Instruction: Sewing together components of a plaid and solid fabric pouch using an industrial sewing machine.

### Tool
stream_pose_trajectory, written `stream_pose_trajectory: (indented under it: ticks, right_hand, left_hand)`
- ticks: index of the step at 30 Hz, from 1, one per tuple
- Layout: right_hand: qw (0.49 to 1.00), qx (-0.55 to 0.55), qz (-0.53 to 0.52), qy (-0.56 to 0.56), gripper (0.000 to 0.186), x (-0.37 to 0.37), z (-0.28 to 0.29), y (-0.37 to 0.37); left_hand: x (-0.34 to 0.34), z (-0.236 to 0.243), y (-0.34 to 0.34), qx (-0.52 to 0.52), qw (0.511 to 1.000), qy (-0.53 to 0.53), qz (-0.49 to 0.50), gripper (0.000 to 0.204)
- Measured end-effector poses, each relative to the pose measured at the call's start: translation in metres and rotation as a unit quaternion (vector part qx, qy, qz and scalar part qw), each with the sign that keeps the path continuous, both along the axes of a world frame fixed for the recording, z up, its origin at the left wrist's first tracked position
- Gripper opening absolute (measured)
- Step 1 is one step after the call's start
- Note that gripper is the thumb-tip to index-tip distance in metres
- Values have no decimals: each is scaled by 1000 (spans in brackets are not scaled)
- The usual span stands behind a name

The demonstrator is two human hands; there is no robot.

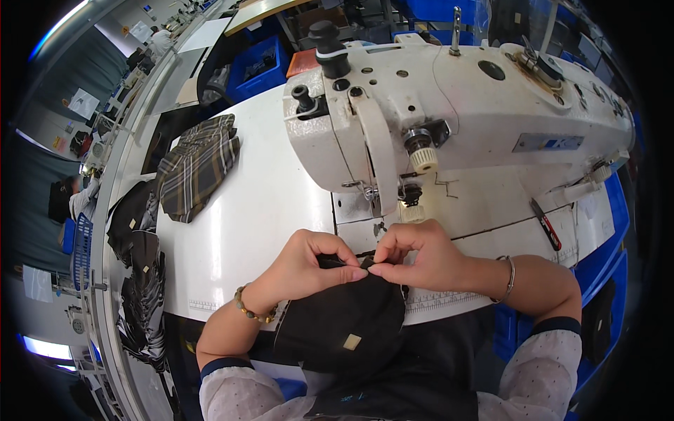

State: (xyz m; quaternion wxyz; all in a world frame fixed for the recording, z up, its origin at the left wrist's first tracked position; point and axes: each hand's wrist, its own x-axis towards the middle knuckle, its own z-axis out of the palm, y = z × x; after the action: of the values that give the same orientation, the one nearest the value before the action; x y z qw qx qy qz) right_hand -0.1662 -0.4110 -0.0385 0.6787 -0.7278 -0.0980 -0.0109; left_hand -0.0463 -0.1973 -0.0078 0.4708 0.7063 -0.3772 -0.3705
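Head view: nearest is the black cloth piece (337,312), hanging toward the person's lap with a small tan patch (352,342) on it. Its far edge sits right in the grip: left hand (309,263) and right hand (425,256) both pinch it thumb-to-finger, tips nearly touching, most of the cloth on the near side. Looks like the edge-matching step to me; next move probably calls for keeping that pinch and feeding it under the needle. Just beyond is the white sewing machine (463,91); plaid cloth (200,168) lies far left.
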Motion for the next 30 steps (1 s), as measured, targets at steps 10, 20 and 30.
stream_pose_trajectory:
  ticks: [10, 20, 30]
  right_hand:
    - [1000, 20, -5, -5, 20, 0, -3, 2]
    - [987, 114, 46, 104, 23, 4, -8, 0]
    - [995, -93, 24, 38, 20, 4, 0, 0]
  left_hand:
    - [-10, 11, -7, -9, 999, 18, 45, 14]
    - [15, 4, 1, -10, 999, 17, 42, 10]
    - [22, -1, 2, 24, 996, 46, 77, 8]
